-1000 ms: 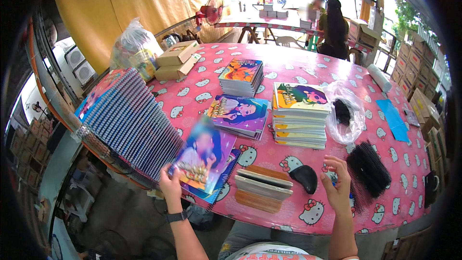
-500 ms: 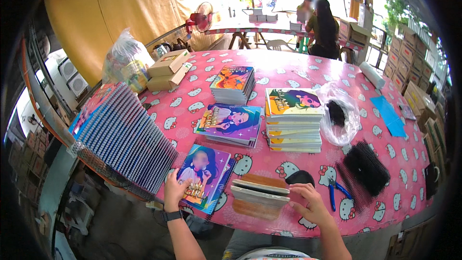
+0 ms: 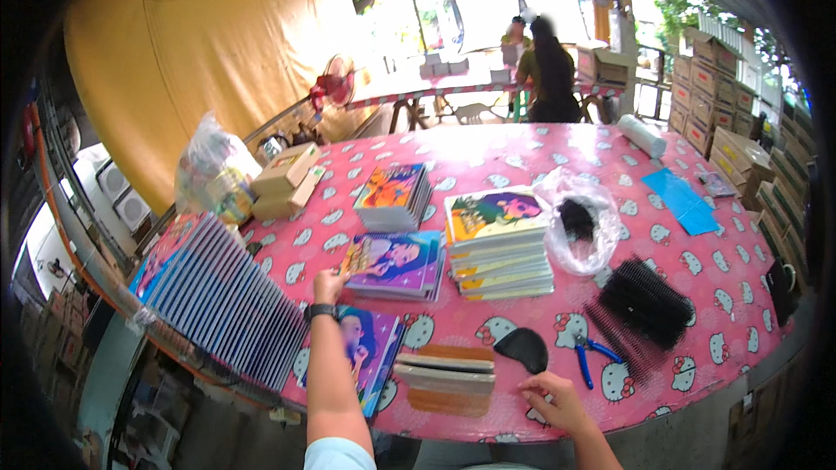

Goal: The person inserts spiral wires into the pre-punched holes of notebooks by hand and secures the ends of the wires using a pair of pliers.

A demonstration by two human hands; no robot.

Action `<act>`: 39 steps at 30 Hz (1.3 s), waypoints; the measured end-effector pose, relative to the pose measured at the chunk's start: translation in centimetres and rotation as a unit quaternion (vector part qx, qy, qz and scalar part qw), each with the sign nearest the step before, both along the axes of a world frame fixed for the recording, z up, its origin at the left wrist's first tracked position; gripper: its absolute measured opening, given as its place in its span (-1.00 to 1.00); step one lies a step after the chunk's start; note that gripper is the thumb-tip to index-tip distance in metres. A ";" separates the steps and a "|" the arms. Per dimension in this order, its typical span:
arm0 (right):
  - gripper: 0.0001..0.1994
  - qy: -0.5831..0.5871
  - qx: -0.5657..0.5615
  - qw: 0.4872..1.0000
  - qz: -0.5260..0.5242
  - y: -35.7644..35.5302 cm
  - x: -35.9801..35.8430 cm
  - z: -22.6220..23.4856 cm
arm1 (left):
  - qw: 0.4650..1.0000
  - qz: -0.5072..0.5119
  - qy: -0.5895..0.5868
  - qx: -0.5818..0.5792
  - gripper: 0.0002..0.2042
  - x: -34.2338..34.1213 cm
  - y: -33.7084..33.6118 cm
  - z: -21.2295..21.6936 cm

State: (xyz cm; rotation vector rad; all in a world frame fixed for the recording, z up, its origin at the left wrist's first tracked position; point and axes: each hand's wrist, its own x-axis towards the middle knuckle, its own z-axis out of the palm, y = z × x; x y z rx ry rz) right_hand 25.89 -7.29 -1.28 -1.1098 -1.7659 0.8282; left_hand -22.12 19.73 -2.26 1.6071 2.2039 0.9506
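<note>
My left hand (image 3: 328,284) reaches forward to the left edge of a purple notebook (image 3: 392,259) on top of a low stack, its fingers closed at the cover's corner. Under my left forearm lies another purple notebook (image 3: 370,350), partly hidden by the arm. In front of me a wooden block stand (image 3: 446,376) with a slot between upright boards rests on the table. My right hand (image 3: 555,402) hovers just right of it, fingers loosely bent and apart, holding nothing. A black curved pad (image 3: 522,350) lies beyond that hand.
Blue-handled pliers (image 3: 590,355) and black binding coils (image 3: 646,306) lie to the right. Stacks of yellow-covered notebooks (image 3: 501,252) and orange-covered notebooks (image 3: 392,196) stand farther back, near a plastic bag (image 3: 585,235). A tall leaning row of spiral-bound notebooks (image 3: 222,300) lines the left edge.
My left hand has left the near purple notebook and stretched forward to the stack behind it. My right hand has drawn off the wooden stand. The view has tilted up.
</note>
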 end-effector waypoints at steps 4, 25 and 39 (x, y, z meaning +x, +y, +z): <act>-0.85 0.085 -0.088 0.991 -0.050 -0.2 1.9 -0.6 | 0.990 0.037 0.072 0.116 -0.67 2.1 -0.9 1.7; -0.79 0.051 -0.025 0.998 -0.019 3.4 -3.3 3.4 | 0.805 -0.190 -0.522 0.208 -0.71 15.7 -22.9 4.4; -0.70 -0.222 0.006 0.974 0.054 3.2 -2.2 -3.2 | 0.797 -0.201 -0.523 0.226 -0.56 17.8 -22.8 4.1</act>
